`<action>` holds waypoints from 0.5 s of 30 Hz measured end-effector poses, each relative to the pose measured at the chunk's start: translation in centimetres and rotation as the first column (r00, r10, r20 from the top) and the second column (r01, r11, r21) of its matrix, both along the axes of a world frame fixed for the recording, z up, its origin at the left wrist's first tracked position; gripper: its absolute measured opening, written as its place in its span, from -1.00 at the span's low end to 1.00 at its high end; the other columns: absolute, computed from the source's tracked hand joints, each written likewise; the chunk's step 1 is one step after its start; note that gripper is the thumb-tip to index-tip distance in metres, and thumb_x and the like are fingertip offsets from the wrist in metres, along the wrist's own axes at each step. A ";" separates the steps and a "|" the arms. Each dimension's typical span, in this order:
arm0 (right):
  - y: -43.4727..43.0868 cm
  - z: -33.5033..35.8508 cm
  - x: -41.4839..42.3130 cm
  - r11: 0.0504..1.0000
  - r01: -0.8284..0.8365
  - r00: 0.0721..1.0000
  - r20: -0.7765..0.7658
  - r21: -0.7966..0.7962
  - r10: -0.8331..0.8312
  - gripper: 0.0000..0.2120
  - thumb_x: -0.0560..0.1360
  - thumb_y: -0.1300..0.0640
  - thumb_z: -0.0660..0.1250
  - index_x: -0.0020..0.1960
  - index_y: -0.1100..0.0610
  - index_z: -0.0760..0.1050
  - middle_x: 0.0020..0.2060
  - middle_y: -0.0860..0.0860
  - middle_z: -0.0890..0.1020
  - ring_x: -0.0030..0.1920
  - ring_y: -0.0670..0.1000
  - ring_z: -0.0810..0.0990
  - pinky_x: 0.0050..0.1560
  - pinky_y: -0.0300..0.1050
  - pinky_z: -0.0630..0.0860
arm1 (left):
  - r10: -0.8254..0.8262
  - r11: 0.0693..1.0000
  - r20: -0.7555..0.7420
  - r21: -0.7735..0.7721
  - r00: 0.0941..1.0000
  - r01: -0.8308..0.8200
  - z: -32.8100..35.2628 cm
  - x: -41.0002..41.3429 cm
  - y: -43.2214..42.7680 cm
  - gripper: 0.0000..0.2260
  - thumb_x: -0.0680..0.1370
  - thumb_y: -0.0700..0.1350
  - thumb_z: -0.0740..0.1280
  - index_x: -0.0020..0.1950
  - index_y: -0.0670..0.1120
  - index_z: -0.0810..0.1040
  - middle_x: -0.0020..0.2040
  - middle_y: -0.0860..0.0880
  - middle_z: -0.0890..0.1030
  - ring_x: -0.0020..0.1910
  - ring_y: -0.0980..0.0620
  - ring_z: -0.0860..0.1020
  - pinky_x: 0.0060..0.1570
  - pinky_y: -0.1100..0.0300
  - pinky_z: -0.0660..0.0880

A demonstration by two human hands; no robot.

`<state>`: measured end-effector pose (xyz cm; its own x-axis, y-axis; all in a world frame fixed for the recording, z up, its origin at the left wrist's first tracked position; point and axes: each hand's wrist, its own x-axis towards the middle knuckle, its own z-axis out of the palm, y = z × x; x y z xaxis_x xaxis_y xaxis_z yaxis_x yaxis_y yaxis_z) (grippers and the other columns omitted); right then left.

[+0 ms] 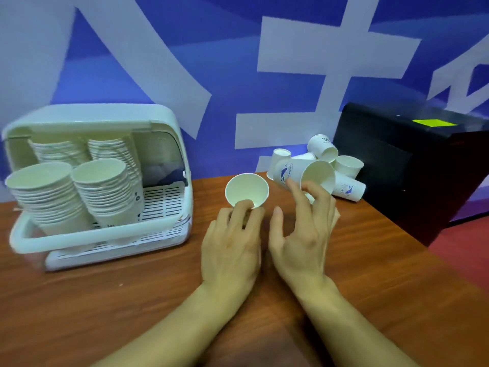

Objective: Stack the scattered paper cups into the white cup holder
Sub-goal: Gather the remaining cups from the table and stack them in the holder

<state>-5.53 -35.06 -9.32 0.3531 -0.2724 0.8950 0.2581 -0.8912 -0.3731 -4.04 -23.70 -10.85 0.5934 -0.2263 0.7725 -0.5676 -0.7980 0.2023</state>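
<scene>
The white cup holder (169, 123) stands at the left of the wooden table, with several tall stacks of paper cups (103, 192) leaning out of it. My left hand (232, 247) grips one white paper cup (246, 190) by its lower part, mouth facing me, near the table's middle. My right hand (304, 234) reaches to a pile of scattered cups (341, 165) at the back right; its fingers touch the rim of a tilted cup (316, 177) with a blue print. I cannot make out a firm grip on that cup.
A black box (412, 165) with a yellow-green label stands at the right, close behind the cup pile. A blue and white banner wall (238, 62) closes off the back. The table's right edge (434, 250) drops to a red floor.
</scene>
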 end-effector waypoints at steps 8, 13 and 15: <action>8.1 2.4 -1.7 0.984 -0.174 0.982 0.070 -0.038 0.176 -0.61 0.43 0.27 0.40 0.25 0.26 0.54 0.12 0.19 0.51 0.17 0.13 0.50 0.16 0.13 0.40 | 0.082 0.989 0.081 -0.133 0.993 -0.071 6.6 -3.6 10.6 -0.91 0.46 -0.16 0.38 -0.05 -0.04 0.56 -0.03 -0.02 0.55 -0.15 -0.13 0.49 -0.29 -0.01 0.45; 14.3 5.1 -0.7 0.962 -0.273 0.955 0.119 -0.005 0.272 -0.69 0.42 0.29 0.41 0.17 0.24 0.58 0.08 0.14 0.53 0.16 0.07 0.52 0.19 0.11 0.40 | 0.202 0.958 0.140 -0.232 0.969 -0.166 10.0 -3.2 18.0 -0.89 0.48 -0.12 0.39 -0.19 -0.08 0.49 -0.14 -0.03 0.53 -0.18 -0.12 0.48 -0.26 0.10 0.29; 16.7 6.6 0.5 0.948 -0.318 0.935 0.161 -0.009 0.315 -0.74 0.42 0.31 0.41 0.11 0.23 0.61 0.04 0.12 0.56 0.14 0.02 0.52 0.16 0.20 0.41 | 0.260 0.931 0.147 -0.300 0.954 -0.208 11.3 -2.7 20.8 -0.85 0.50 -0.08 0.38 -0.20 -0.06 0.45 -0.15 -0.01 0.52 -0.20 -0.11 0.48 -0.28 0.11 0.27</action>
<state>-5.05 -18.38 -2.73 0.2775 -0.1849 0.9428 0.5830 -0.7476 -0.3182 -6.76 -2.87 0.43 0.4477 0.1412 0.8830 -0.4193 -0.8390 0.3468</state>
